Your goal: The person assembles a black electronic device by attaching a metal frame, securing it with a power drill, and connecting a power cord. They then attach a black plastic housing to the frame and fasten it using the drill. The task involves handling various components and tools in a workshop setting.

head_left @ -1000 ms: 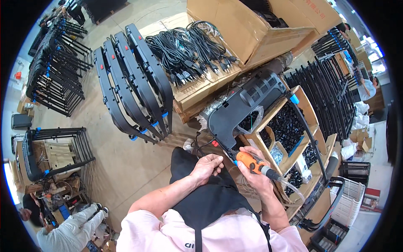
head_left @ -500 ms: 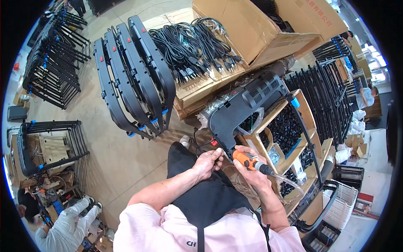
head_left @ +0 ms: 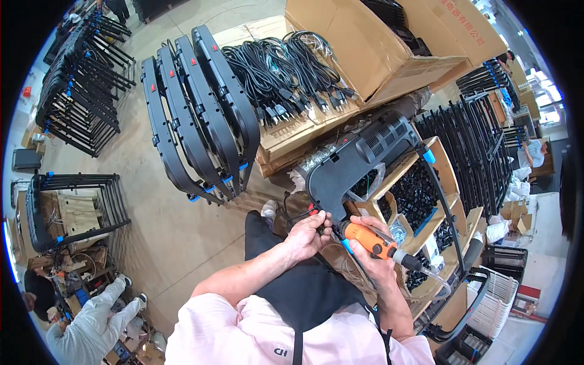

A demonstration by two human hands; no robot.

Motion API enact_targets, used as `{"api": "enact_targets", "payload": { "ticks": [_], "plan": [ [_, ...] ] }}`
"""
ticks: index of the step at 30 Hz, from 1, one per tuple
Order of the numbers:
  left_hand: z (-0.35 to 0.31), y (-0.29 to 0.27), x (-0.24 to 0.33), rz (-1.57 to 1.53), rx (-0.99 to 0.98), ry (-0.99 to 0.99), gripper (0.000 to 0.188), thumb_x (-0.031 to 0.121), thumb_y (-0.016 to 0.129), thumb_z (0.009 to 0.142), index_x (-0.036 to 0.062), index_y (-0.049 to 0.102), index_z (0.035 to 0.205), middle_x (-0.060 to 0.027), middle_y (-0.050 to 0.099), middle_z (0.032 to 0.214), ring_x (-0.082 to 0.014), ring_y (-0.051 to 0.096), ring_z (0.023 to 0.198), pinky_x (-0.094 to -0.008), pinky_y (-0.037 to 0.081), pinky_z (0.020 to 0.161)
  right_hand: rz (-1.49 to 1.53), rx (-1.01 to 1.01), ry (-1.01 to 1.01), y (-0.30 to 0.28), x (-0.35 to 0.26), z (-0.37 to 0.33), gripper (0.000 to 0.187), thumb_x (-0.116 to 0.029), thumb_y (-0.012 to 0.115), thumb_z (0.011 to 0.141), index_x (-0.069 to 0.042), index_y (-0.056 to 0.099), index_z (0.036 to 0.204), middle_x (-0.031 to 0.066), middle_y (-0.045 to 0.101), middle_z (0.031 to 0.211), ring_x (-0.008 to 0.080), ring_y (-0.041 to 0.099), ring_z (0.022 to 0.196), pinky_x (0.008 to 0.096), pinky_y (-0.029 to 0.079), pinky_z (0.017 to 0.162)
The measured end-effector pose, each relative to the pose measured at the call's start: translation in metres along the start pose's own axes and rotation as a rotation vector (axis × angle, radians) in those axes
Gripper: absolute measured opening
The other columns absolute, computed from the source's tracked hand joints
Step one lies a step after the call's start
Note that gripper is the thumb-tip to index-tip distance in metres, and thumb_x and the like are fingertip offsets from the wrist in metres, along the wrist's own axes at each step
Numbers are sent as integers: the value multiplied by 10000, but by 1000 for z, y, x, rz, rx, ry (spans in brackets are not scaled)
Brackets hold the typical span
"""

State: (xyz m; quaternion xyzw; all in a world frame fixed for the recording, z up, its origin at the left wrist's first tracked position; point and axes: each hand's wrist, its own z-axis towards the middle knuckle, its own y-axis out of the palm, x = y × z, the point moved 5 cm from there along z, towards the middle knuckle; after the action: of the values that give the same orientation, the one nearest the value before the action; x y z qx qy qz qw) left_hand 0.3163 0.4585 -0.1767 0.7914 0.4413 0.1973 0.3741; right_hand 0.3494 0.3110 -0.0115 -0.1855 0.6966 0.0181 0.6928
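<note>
My right hand is wrapped round an orange pneumatic screwdriver, with a clear air hose trailing from its black rear end. The driver's tip points left at the near end of a black plastic housing on a tubular frame; its exact contact point is hidden. Beside that tip, my left hand has thumb and fingers pinched together at the housing's near corner. What lies between them is too small to make out. A red switch shows just beyond these fingers.
Wooden bins of small black parts lie under the frame at right. Coiled black power cords rest on cardboard beside a large open carton. Several similar black frames stand at left. A co-worker is at lower left.
The screwdriver has shifted slightly right and toward me, showing more of its orange body. My left hand has moved a little right, closer to the driver's tip. The whole view has shifted slightly.
</note>
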Motion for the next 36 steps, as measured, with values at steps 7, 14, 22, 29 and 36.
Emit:
{"api": "enact_targets", "payload": {
  "ticks": [7,14,22,29,36],
  "plan": [
    [-3,5,7,67,26,28,303,353,517,1168,80,641,1210,-13,642,968,-161,600,852,-305,493,739,-109,-13,-43,10,-5,17,468,-34,818,911,-27,654,1349,133,715,1346,235,700,1246,382,556,1092],
    [-9,-4,19,333,-17,69,301,338,477,1184,90,643,1219,-31,709,1091,-146,666,909,-305,531,780,-204,-80,-14,34,-2,47,480,-18,819,901,-16,638,1345,141,724,1317,223,718,1202,367,575,1048],
    [0,-21,28,502,-59,146,247,293,558,1161,85,692,1165,30,694,918,-74,624,767,-245,509,669,-282,-182,-37,47,2,67,366,-114,842,890,-41,683,1211,145,773,1244,261,785,1059,379,621,939],
    [-5,-25,41,563,21,178,236,266,576,1154,52,662,1208,14,669,884,-83,598,718,-224,481,609,-338,-225,-84,52,-1,74,364,-107,841,884,-29,685,1204,154,773,1242,253,784,1071,383,617,957],
    [-11,-10,53,298,4,158,204,264,603,1139,67,655,1149,2,676,937,-106,618,796,-259,517,693,-84,-91,65,35,-9,65,475,-18,809,911,8,626,1349,138,722,1336,227,701,1240,376,547,1102]
  ]
}}
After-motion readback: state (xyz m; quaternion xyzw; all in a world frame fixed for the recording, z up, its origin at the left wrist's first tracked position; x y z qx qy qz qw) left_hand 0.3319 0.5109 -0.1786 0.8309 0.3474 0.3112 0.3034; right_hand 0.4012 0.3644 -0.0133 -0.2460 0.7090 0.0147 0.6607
